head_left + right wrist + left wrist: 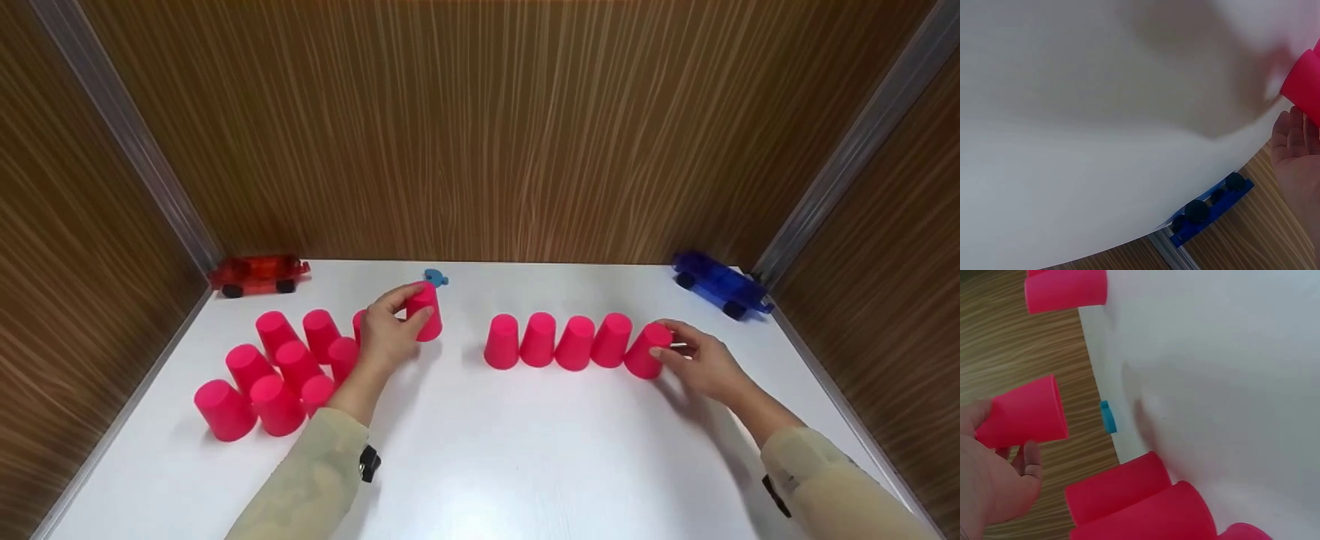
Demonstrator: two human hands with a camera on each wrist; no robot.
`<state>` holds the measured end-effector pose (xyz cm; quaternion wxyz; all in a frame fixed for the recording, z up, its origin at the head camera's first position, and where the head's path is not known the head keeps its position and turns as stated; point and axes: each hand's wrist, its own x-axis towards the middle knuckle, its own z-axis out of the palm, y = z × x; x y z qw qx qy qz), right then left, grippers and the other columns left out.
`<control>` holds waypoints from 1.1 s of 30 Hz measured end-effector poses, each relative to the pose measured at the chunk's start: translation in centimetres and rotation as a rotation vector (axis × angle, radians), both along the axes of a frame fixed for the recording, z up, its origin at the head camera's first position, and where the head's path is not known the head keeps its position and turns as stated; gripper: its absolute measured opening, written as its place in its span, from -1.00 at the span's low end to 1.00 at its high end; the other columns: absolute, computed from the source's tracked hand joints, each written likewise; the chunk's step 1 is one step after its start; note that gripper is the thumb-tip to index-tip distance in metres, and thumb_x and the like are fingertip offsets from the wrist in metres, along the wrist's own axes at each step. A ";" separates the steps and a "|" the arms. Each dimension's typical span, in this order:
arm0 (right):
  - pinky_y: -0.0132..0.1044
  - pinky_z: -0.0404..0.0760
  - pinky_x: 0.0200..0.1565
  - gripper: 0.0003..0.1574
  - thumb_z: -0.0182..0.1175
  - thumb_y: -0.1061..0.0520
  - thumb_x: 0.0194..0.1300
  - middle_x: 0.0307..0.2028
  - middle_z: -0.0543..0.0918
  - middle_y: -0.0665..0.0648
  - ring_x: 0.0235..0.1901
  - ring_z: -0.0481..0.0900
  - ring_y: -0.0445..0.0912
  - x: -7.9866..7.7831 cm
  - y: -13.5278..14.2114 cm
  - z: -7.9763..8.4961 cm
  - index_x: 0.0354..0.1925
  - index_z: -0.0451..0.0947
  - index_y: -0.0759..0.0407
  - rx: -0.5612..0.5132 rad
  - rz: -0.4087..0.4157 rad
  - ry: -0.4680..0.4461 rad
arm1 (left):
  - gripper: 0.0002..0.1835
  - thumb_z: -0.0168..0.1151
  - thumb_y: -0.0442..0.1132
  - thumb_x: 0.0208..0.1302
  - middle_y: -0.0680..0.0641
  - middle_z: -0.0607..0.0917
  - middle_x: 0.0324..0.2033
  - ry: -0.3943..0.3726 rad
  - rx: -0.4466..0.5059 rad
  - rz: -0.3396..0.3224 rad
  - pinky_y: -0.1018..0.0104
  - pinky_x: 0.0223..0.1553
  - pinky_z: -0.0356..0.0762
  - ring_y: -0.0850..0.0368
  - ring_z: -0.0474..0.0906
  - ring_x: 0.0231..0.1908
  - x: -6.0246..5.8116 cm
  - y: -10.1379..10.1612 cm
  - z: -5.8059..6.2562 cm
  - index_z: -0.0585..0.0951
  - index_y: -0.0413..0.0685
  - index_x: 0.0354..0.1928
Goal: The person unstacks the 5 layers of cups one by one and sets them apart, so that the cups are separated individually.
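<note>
Between thumb and fingers, my left hand holds a pink cup upside down, raised above the white table. The left wrist view shows this cup with its rim well apart from the tabletop. My right hand grips the rightmost pink cup of a row, thumb on the near side and fingers behind it. That cup leans a little beside its neighbour. The other cups in the row, such as the leftmost one, stand upside down side by side.
A cluster of upside-down pink cups stands at the left, partly hidden by my left arm. Along the back are a red toy car, a small blue piece and a blue toy car. Wood-grain walls enclose the table.
</note>
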<state>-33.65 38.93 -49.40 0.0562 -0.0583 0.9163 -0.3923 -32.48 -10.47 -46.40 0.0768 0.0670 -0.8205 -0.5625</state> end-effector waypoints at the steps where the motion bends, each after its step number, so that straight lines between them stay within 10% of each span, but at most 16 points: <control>1: 0.10 0.66 0.21 -0.12 0.29 -0.21 0.52 0.32 0.54 0.38 0.27 0.54 0.35 0.0 0.0 0.0 0.58 0.29 0.11 0.000 -0.002 -0.004 | -0.34 0.52 -0.14 0.34 -0.01 0.55 0.36 -0.008 -0.002 0.005 0.00 0.10 0.72 -0.06 0.42 0.35 0.0 0.0 -0.2 0.55 0.28 0.47; 33: 0.09 0.66 0.20 -0.08 0.30 -0.25 0.49 0.33 0.54 0.37 0.27 0.54 0.33 0.0 0.0 0.0 0.59 0.29 0.09 -0.006 -0.002 0.002 | -0.38 0.48 -0.24 0.37 -0.10 0.59 0.35 -0.091 -0.023 0.043 -0.03 0.21 0.65 -0.14 0.42 0.38 -0.1 0.1 -3.6 0.58 0.13 0.46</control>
